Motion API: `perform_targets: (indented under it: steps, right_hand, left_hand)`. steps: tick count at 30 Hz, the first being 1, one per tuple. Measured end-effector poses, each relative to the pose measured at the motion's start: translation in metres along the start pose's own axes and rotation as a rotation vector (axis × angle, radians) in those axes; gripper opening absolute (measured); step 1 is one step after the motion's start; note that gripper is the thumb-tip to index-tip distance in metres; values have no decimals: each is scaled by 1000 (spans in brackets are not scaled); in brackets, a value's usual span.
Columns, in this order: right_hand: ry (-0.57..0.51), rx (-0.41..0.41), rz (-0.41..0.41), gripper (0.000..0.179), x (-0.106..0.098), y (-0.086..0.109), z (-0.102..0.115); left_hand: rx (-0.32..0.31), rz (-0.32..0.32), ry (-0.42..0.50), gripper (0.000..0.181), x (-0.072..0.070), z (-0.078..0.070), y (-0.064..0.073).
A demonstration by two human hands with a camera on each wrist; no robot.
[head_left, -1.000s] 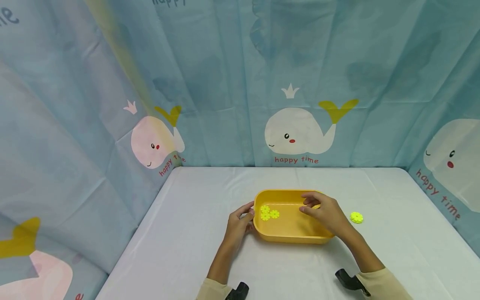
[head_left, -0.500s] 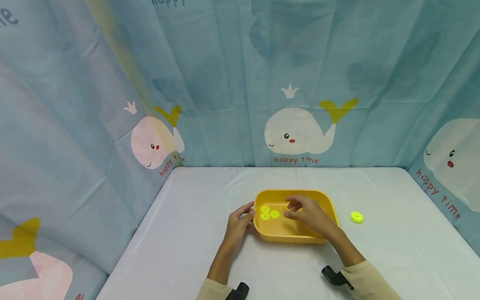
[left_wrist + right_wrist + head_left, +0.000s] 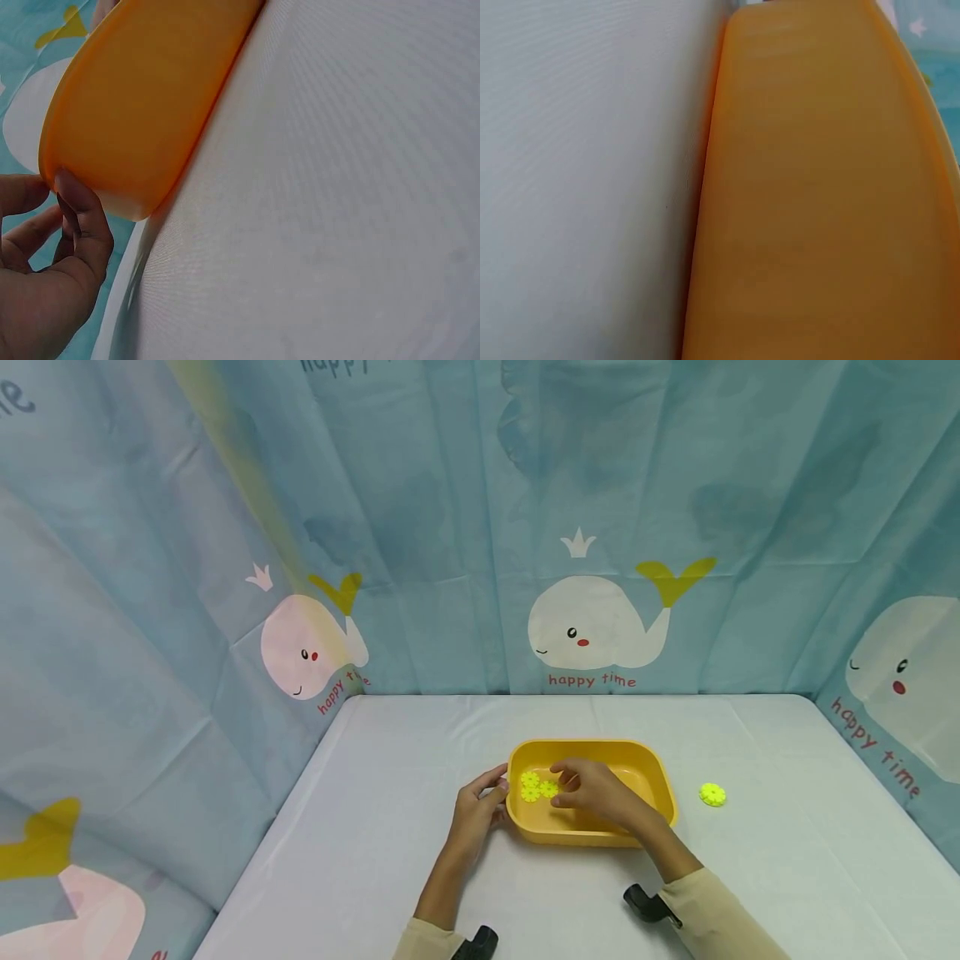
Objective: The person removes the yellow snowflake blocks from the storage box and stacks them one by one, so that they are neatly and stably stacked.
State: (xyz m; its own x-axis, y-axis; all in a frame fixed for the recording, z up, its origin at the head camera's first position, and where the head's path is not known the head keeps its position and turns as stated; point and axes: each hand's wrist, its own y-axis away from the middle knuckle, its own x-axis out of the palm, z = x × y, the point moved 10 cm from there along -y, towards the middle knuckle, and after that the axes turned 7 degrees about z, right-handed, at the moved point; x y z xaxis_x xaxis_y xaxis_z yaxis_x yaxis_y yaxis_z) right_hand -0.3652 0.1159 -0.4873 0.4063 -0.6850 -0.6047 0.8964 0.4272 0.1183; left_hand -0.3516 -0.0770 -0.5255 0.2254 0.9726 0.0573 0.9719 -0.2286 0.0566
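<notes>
A yellow-orange plastic tray (image 3: 652,772) stands on the white table. My left hand (image 3: 472,810) pinches its left rim; in the left wrist view, the thumb and fingers (image 3: 86,225) meet at the tray's corner edge. Inside the tray, toward the left end, lie three bright yellow flower-shaped pieces (image 3: 530,794) close together. My right hand (image 3: 596,789) reaches in over the front wall, thumb and forefinger apart at either side of the rightmost flower piece (image 3: 548,788). Only the tray's outer wall (image 3: 817,187) shows in the right wrist view, without the hand.
Another bright yellow flower-shaped piece (image 3: 712,794), which looks thicker, lies on the white tablecloth (image 3: 787,860) right of the tray. A blue curtain (image 3: 450,527) printed with whales hangs behind and at both sides of the table.
My right hand has moved left across the tray, from its right end to the flower pieces. The left hand and the tray have stayed in place.
</notes>
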Motion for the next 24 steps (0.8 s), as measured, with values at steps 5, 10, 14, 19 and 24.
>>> perform_targets:
  steps: [5, 10, 14, 19, 24]
  right_hand:
    - [21, 14, 20, 47, 3, -4, 2]
    - [52, 6, 42, 48, 6, -8, 5]
    - [79, -13, 51, 47, 9, -13, 7]
    - [117, -15, 54, 44, 11, -17, 5]
    - [169, 7, 44, 39, 10, -18, 3]
  left_hand:
    - [1, -2, -1, 44, -1, 0, 1]
    - [-1, -3, 4, 44, -1, 0, 0]
    - [-2, -3, 6, 44, -2, 1, 0]
    - [1, -1, 6, 45, -2, 0, 0]
    - [-8, -5, 5, 45, -1, 0, 0]
